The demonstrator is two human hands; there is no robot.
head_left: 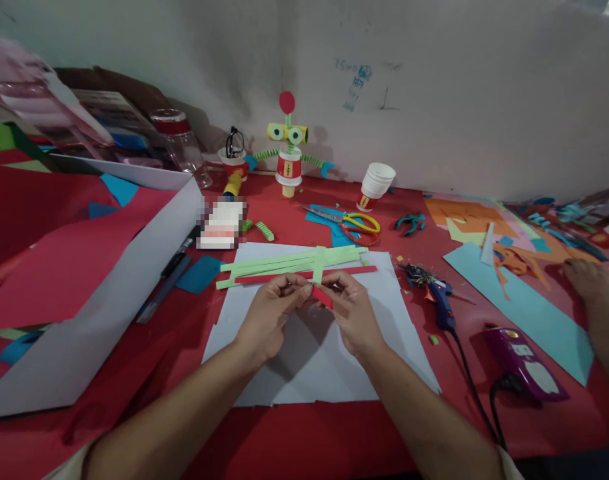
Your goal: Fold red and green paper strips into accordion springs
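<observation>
Over the white paper sheets (329, 360), my left hand (272, 310) and my right hand (352, 303) meet, fingers pinched. Between them is a short red paper strip (323, 297) beside the lower end of an upright light green paper strip (319, 260). Both hands grip this red and green piece; how the strips are joined is hidden by my fingers. Just beyond lie several long light green paper strips (269, 262) and a long red paper strip (357, 271) running sideways.
Scissors (362, 223), pliers (409, 223), a glue gun (442, 303) with its cord and a purple power box (527, 367) lie on the red table. Behind stands a paper-cup figure (289, 167). A white box (134, 293) holds coloured paper. Another person's hand (587, 280) rests right.
</observation>
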